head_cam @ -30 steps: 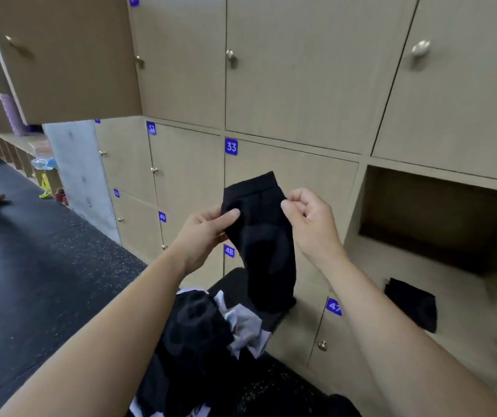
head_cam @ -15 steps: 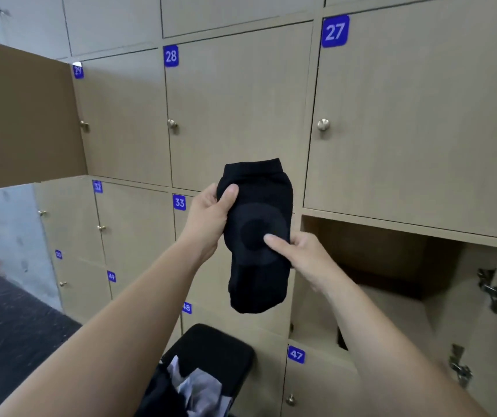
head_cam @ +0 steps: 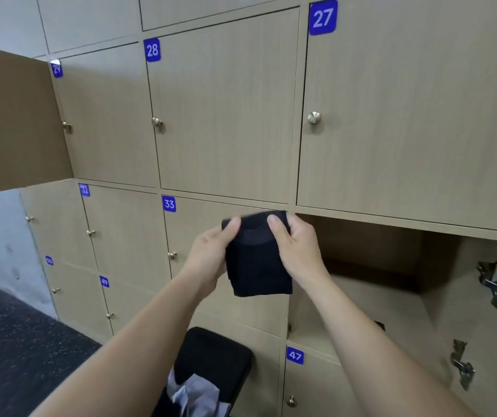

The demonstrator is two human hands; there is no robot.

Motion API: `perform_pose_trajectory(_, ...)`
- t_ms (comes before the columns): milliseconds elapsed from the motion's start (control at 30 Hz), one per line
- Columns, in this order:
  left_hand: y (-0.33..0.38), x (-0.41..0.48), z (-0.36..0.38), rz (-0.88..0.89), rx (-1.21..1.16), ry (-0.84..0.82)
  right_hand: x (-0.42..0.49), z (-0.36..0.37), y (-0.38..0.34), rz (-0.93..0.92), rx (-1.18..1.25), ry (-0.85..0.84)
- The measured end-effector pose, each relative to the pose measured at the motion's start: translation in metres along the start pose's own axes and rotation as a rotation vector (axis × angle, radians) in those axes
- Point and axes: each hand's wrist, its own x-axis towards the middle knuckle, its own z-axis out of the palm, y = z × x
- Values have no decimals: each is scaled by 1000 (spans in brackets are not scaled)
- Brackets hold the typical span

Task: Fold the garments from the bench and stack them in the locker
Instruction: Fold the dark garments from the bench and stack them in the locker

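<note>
Head view, nearest first: below my hands, between my forearms, sits the black bench [head_cam: 226, 347], with a heap of dark and pale garments [head_cam: 194, 392] on the end closer to me. Further out, my left hand [head_cam: 211, 254] and right hand [head_cam: 297, 251] hold a folded black garment [head_cam: 256, 266] up in the air between them. Each hand pinches an upper corner, thumb on the side facing me and fingers behind the cloth, left hand on the left corner, right hand on the right. The garment hangs from that grip as a short doubled rectangle.

Just right of my right hand and beyond it is the open locker [head_cam: 373, 299], its door [head_cam: 482, 326] swung out to the far right with two metal hinges [head_cam: 495, 284] showing. A small dark thing [head_cam: 379, 325] peeks out on the locker floor past my right forearm; I cannot tell what it is.

Behind the garment is the shut door 33 [head_cam: 169, 203]. Above my hands are door 28 [head_cam: 152, 50] and door 27 [head_cam: 322, 18]. Far left of my left hand another door [head_cam: 12, 121] stands open.
</note>
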Motion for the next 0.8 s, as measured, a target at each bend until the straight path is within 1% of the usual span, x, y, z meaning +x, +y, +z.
perform_pose_trajectory(67, -7, 0, 0, 78, 37, 181, -2, 2, 6, -12, 0, -2)
perform_pose_trajectory(100, -8, 1, -2, 106, 42, 228, -2, 2, 9, -8, 13, 4)
perform_pose_trajectory(167, -7, 4, -6, 131, 73, 238, -4, -2, 12, 50, 149, -12)
perform_pose_trajectory(267, -9, 6, -7, 152, 146, 197, -3, -7, 11, 252, 397, -113)
perform_pose_trajectory(300, -9, 6, -6, 166, 152, 194, -2, -8, 12, 278, 424, -124)
perform_pose_trajectory(367, -10, 6, -6, 195, 137, 220, 0, -11, 11, 271, 449, -84)
perform_pose_trajectory(467, -11, 7, -7, 233, 107, 265, 1, -14, 9, 242, 449, -7)
perform_pose_trajectory(533, -10, 7, -6, 244, 99, 265, 2, -12, 8, 207, 407, 28)
perform_pose_trajectory(633, -6, 5, -4, 275, 64, 214, 8, -8, 11, 148, 213, 95)
perform_pose_trajectory(700, -3, 6, -3, 267, 56, 192, 10, -8, 7, 146, 225, 82)
perform_pose_trajectory(800, 0, 11, 0, 219, 9, 228, 14, -9, 0, 135, 280, 53)
